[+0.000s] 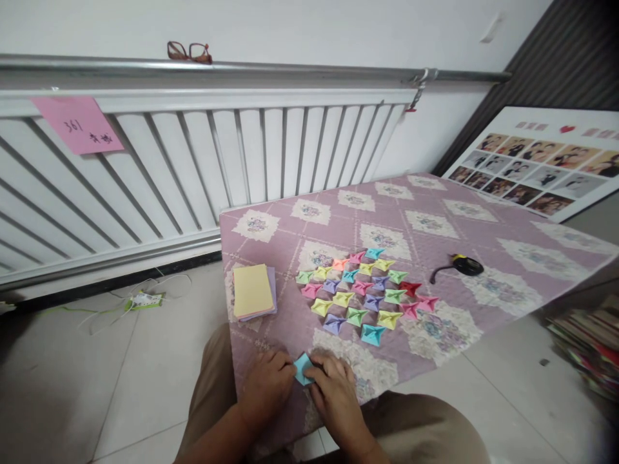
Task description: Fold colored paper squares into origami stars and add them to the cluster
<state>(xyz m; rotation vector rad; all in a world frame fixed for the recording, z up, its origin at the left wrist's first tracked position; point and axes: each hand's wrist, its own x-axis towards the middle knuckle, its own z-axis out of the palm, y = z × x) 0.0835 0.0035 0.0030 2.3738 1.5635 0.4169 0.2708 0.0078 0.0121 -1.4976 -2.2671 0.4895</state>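
Note:
A small folded blue paper (pixel 302 369) lies on the table near its front edge, between my two hands. My left hand (pixel 269 386) rests on the cloth with bent fingers, its fingertips pressing the paper's left edge. From the right, my right hand (pixel 336 393) holds the paper's other side with thumb and fingers. Beyond them, several small folded paper pieces (pixel 359 287) in many colours stand in rows. A stack of paper sheets, yellow on top (pixel 253 291), lies to the left of the rows.
The table (pixel 290 238) has a purple patterned cloth. A black and yellow object with a strap (pixel 467 265) lies on its right part. Behind are a white radiator (pixel 271 154), a pipe with glasses (pixel 189 52), and a photo board (pixel 541 164). A cable and power strip (pixel 145 300) lie on the floor.

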